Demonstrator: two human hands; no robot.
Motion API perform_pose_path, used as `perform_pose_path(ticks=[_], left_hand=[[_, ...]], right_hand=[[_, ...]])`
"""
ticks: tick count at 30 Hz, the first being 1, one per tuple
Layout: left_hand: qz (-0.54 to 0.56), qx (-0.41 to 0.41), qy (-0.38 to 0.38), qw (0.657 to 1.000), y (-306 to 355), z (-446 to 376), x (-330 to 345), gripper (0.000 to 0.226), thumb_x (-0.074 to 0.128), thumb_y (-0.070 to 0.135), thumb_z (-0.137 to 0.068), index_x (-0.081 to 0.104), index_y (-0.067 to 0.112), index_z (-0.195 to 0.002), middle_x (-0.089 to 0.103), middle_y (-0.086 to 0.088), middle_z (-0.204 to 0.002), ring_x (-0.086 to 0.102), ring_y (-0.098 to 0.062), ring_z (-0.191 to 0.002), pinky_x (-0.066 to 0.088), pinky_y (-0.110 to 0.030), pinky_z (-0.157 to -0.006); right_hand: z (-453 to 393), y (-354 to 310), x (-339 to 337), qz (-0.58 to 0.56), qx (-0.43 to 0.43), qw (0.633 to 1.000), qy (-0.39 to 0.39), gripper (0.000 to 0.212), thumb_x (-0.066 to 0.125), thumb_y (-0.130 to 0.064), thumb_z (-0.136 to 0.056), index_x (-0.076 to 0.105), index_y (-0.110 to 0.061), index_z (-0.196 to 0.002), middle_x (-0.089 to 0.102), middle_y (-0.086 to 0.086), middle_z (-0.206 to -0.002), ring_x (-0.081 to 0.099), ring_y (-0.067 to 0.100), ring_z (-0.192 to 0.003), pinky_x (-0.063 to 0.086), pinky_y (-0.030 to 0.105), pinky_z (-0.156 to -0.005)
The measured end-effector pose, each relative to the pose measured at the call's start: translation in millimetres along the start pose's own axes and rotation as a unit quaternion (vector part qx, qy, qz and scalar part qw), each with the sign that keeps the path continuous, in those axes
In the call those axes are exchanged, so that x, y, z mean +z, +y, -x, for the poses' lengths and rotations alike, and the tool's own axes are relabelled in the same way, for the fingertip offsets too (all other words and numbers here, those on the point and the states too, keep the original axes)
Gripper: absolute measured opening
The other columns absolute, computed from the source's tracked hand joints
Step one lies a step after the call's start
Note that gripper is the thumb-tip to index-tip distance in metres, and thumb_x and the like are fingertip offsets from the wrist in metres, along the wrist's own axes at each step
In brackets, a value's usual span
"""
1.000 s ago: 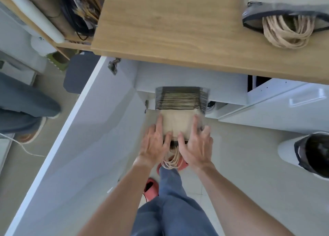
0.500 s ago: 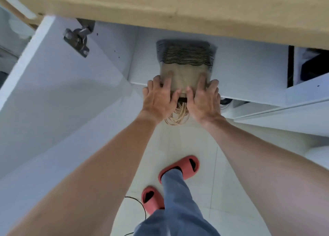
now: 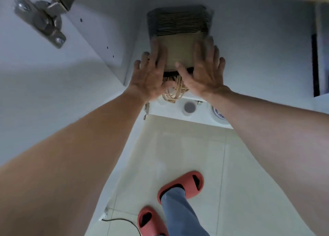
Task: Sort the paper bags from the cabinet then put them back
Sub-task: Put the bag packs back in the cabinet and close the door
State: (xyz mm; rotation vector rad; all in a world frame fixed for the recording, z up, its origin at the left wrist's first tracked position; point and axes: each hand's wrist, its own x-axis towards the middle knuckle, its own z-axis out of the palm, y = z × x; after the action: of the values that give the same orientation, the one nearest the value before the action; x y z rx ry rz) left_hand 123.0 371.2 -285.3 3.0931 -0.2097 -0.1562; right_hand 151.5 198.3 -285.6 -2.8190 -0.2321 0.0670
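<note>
Both hands are flat on a stack of brown paper bags [image 3: 179, 52] that sits on a white cabinet shelf [image 3: 249, 57], right at the shelf's front edge. The left hand [image 3: 150, 77] presses its spread fingers on the stack's left side, the right hand [image 3: 204, 71] does the same on the right side, thumb lying across the top bag. So no pinching or clamping, just open palms pushing on the paper. The bags' twisted handles [image 3: 173, 91] hang over the front edge between the wrists. The open cabinet door [image 3: 53, 75] is on the left with its metal hinge [image 3: 42, 20] near the top corner. Lower down there's a shelf holding a small cup [image 3: 189, 107], and red slippers [image 3: 180, 185] on the tile floor [image 3: 178, 146].
</note>
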Motion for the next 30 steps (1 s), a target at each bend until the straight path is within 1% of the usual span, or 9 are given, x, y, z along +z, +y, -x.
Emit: perform_pose_path(ticks=[5, 8, 12, 15, 19, 21, 24, 27, 30], left_hand=[[-0.068, 0.003, 0.000, 0.998, -14, -17, 2, 0.084, 0.046, 0.049, -0.097, -0.005, 0.018, -0.157, 0.001, -0.006, -0.166, 0.002, -0.036, -0.150, 0.005, -0.058, -0.120], [-0.118, 0.005, 0.004, 0.993, -13, -23, -2, 0.076, 0.040, 0.042, -0.100, -0.005, 0.021, -0.157, 0.004, -0.006, -0.165, -0.003, -0.036, -0.151, -0.002, -0.061, -0.116], [-0.096, -0.029, -0.002, 0.995, -5, -18, -7, 0.076, 0.048, 0.036, -0.099, 0.000, 0.023, -0.157, 0.013, -0.008, -0.163, 0.006, -0.035, -0.150, 0.006, -0.056, -0.120], [-0.045, -0.040, 0.021, 0.998, 6, 2, -20, 0.063, 0.047, 0.028, -0.098, 0.021, 0.016, -0.154, 0.028, -0.010, -0.157, 0.018, -0.034, -0.147, 0.016, -0.052, -0.119], [0.067, 0.008, 0.114, 0.991, 17, 38, -57, 0.033, 0.045, 0.021, -0.096, 0.060, 0.011, -0.123, 0.062, -0.012, -0.123, 0.053, -0.033, -0.119, 0.041, -0.046, -0.101], [0.118, 0.053, 0.130, 0.983, 26, 58, -80, 0.028, 0.044, 0.019, -0.095, 0.065, 0.009, -0.110, 0.067, -0.011, -0.108, 0.060, -0.033, -0.105, 0.047, -0.045, -0.091], [0.156, 0.070, 0.154, 0.973, 47, 86, -116, 0.027, 0.045, 0.017, -0.092, 0.067, 0.013, -0.107, 0.069, -0.007, -0.104, 0.062, -0.028, -0.100, 0.048, -0.042, -0.086], [0.210, 0.047, 0.204, 0.955, 72, 109, -152, 0.028, 0.046, 0.018, -0.089, 0.070, 0.019, -0.103, 0.071, 0.003, -0.099, 0.063, -0.023, -0.095, 0.042, -0.035, -0.079], [0.287, 0.049, 0.239, 0.926, 95, 122, -187, 0.027, 0.045, 0.017, -0.090, 0.071, 0.019, -0.098, 0.070, 0.006, -0.095, 0.063, -0.021, -0.086, 0.044, -0.034, -0.074]], right_hand=[[-1, 8, 8, 0.034, -0.044, 0.998, -0.041, 0.096, 0.029, -0.073, -0.092, -0.002, -0.013, -0.161, -0.005, 0.014, -0.168, -0.011, 0.030, -0.154, -0.007, 0.057, -0.122], [8, 10, 15, 0.044, -0.061, 0.996, -0.054, 0.097, 0.032, -0.070, -0.094, -0.005, -0.011, -0.160, -0.006, 0.011, -0.169, -0.007, 0.024, -0.155, -0.004, 0.053, -0.124], [23, 8, 21, 0.039, -0.050, 0.996, -0.062, 0.096, 0.043, -0.059, -0.097, -0.010, -0.009, -0.159, -0.006, 0.013, -0.168, -0.002, 0.030, -0.155, 0.001, 0.047, -0.125], [42, -4, 6, 0.049, -0.025, 0.996, -0.074, 0.089, 0.039, -0.053, -0.100, -0.008, -0.007, -0.159, -0.003, 0.016, -0.168, -0.002, 0.031, -0.155, -0.002, 0.047, -0.125], [88, -17, -34, 0.045, -0.005, 0.994, -0.100, 0.082, 0.037, -0.048, -0.102, -0.004, -0.006, -0.160, -0.005, 0.017, -0.167, -0.006, 0.029, -0.155, -0.006, 0.048, -0.124], [112, -24, -63, 0.026, -0.006, 0.996, -0.084, 0.078, 0.039, -0.044, -0.102, 0.002, -0.006, -0.160, -0.001, 0.019, -0.167, -0.002, 0.030, -0.155, -0.004, 0.049, -0.124], [144, -31, -110, 0.009, -0.006, 0.998, -0.064, 0.069, 0.038, -0.038, -0.104, 0.011, -0.006, -0.160, 0.004, 0.018, -0.167, 0.003, 0.030, -0.155, -0.002, 0.048, -0.125], [169, -24, -153, -0.020, 0.025, 0.999, -0.006, 0.056, 0.045, -0.031, -0.103, 0.035, -0.007, -0.152, 0.029, 0.020, -0.160, 0.025, 0.034, -0.150, 0.015, 0.048, -0.123], [184, -10, -192, -0.059, 0.024, 0.992, 0.107, 0.034, 0.046, -0.026, -0.096, 0.057, -0.013, -0.125, 0.058, 0.008, -0.121, 0.058, 0.031, -0.112, 0.046, 0.042, -0.096]])
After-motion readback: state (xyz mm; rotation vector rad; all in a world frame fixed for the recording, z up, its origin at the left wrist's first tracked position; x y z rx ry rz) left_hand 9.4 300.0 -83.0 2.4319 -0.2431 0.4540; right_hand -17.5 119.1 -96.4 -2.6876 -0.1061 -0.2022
